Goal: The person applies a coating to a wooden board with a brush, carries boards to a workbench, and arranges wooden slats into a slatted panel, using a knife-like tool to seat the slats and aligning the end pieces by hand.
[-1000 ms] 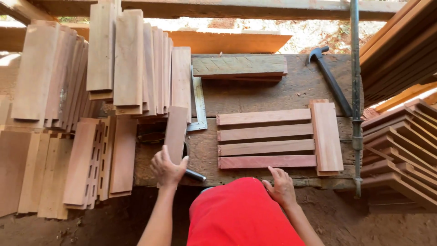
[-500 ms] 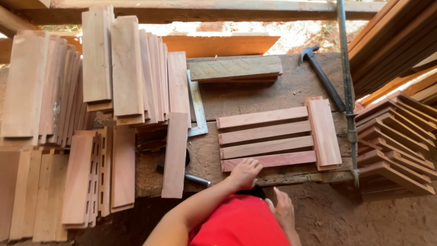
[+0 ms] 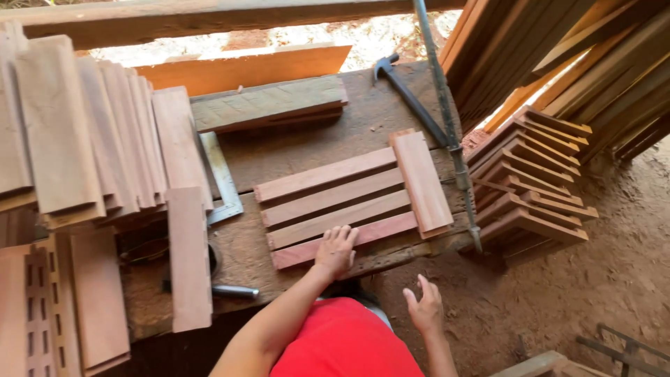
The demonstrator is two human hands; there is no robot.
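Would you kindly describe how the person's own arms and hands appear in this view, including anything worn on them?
Both arms are bare from the elbow down, with no sleeves reaching the forearms. The left hand and the right hand wear no gloves, and no watch, ring or bracelet shows. A bright red garment covers the body between the arms; whether it has short sleeves cannot be told from here.

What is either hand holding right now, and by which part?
Nothing is gripped. The left hand rests flat on the lowest wooden slat; the right hand hangs open, touching nothing.
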